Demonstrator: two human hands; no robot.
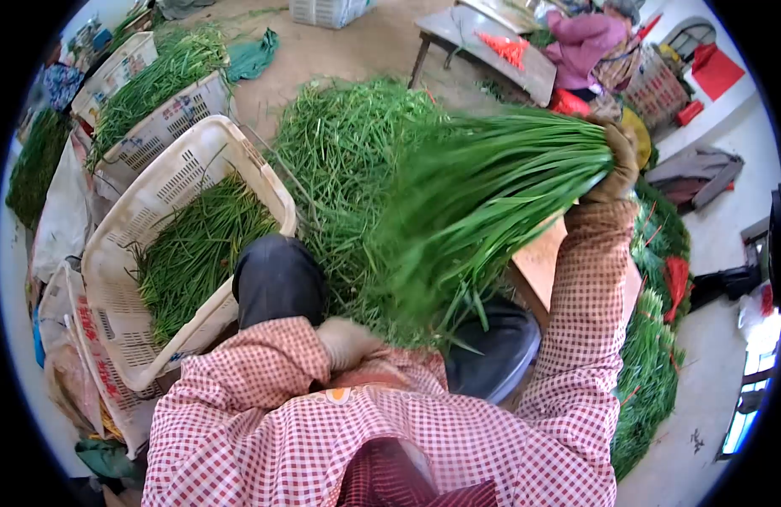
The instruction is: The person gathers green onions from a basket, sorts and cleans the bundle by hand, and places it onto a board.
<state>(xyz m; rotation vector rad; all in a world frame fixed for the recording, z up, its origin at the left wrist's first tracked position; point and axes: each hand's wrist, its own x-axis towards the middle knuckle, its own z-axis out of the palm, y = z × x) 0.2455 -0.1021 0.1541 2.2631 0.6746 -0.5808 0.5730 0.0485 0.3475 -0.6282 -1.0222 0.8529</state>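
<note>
My right hand, in a brownish glove, is closed around the stem end of a big bunch of garlic chives. The long green leaves fan out to the left and their tips are smeared by motion. Below the bunch lies a loose heap of chive leaves on the floor in front of me. My left hand, in a pale glove, is held low near my lap, beside my knee. It is blurred, so its fingers cannot be made out.
At my left stands a white plastic basket with chives inside; another heaped basket is behind it. Bundled chives lie along my right. Farther off, a person in purple sits by a low table with red ties.
</note>
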